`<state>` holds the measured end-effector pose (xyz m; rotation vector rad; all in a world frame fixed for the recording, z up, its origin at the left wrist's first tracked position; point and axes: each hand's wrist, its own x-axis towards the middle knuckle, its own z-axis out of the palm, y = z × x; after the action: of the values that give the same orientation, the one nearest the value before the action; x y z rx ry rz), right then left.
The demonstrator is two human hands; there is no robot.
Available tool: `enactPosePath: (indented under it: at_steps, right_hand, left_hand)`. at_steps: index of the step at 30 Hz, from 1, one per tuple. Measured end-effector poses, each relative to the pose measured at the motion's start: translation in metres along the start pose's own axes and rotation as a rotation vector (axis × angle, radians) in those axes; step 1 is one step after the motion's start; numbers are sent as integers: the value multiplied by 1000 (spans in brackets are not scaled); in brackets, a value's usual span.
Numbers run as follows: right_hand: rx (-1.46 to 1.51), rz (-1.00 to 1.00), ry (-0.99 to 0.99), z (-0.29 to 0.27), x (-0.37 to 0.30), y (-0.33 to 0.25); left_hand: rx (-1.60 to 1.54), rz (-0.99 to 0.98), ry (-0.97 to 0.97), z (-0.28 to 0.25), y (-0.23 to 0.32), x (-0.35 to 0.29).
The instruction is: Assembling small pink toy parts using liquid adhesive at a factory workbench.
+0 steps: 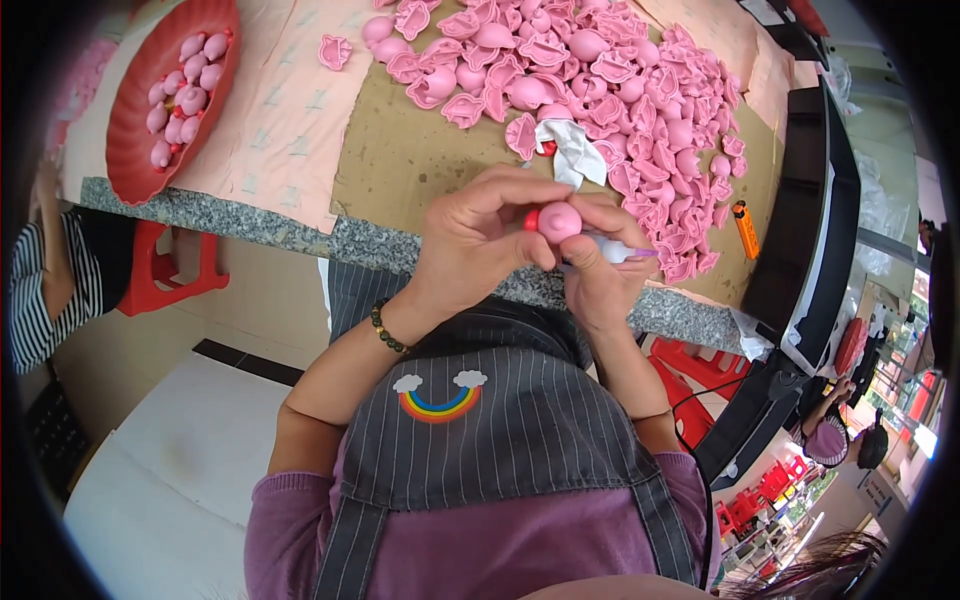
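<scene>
My left hand [468, 238] pinches a round, pink, plastic-looking piece with a red end [560, 222], just beside my right hand [600, 290], which curls around a white, purple-tipped bottle [612, 250]. A light, even pinch should steady the piece without squeezing the bottle.

L hand [465, 240] just left of & holding the pink pc [560, 221], index arched over its far side, thumb by its near side, R hand [603, 285] just right of it w/ fingers curled, thumb angled twd it, both forearms [345, 365] bare, converging on it.
</scene>
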<state>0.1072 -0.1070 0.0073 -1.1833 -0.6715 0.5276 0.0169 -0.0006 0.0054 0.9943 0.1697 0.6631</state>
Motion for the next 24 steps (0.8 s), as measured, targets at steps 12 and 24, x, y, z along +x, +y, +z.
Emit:
enactPosePath:
  at_steps: [12,24]
  right_hand:
    - [-114,100,-89,-6,1,-12]
    - [339,325,-82,5,3,-13]
  left_hand:
    - [276,48,-67,-2,5,-3]
    - [-12,-11,-44,3,4,-9]
